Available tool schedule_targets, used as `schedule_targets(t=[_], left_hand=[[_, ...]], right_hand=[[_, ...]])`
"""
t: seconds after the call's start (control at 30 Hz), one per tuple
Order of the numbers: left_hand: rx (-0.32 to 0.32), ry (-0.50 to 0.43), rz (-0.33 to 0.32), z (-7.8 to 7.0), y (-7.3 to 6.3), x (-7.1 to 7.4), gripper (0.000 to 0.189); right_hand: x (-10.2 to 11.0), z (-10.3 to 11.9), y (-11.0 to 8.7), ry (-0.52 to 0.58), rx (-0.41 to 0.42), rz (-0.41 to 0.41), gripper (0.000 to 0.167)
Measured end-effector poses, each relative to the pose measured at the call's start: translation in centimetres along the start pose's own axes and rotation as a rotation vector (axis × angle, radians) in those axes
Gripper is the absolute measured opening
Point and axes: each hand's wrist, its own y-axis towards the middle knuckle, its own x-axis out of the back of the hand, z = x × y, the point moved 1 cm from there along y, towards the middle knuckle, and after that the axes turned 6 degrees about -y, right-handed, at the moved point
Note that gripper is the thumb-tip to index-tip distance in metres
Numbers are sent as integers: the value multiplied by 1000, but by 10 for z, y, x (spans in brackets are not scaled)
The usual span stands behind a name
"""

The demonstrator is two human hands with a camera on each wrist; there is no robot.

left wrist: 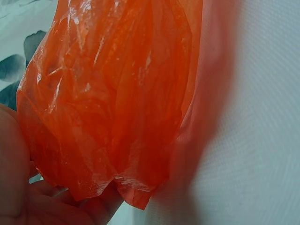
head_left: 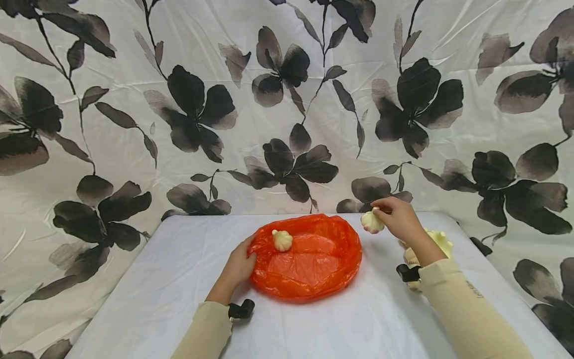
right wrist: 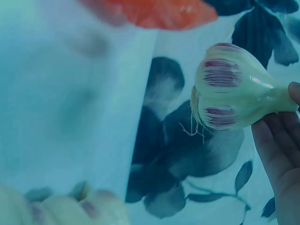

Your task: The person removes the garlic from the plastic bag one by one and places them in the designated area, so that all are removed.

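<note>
My right hand (head_left: 396,219) pinches a garlic bulb (head_left: 372,222) by its neck, holding it up just right of the red plastic bag (head_left: 309,294). Purple streaks and fine roots show on this bulb (right wrist: 229,89) in the right wrist view. My left hand (head_left: 239,262) grips the left rim of the bag, thumb on the near side, and the bag (left wrist: 112,93) hangs in folds over the fingers in the left wrist view. The bag's mouth is spread wide. A second garlic bulb (head_left: 282,240) sits inside it, toward the left.
More garlic bulbs (head_left: 437,243) lie in a group on the right of the table, partly hidden behind my right forearm. The white-covered table (head_left: 157,294) ends at a floral cloth backdrop (head_left: 287,99). A black camera strap (head_left: 408,272) circles each wrist.
</note>
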Motion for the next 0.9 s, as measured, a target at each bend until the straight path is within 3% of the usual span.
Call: schedule_targets(t=[0.17,0.5,0.9], left_hand=[[32,-12,10,-1,0,0,58],[23,-18,5,1,1,0,58],[33,-19,10,2,1,1,58]], right_hand=[[4,-17,-4,-39,-24,19,28],[3,-44,-8,-147,4,34,25],[-1,-58,-12,-233,38,62,23]])
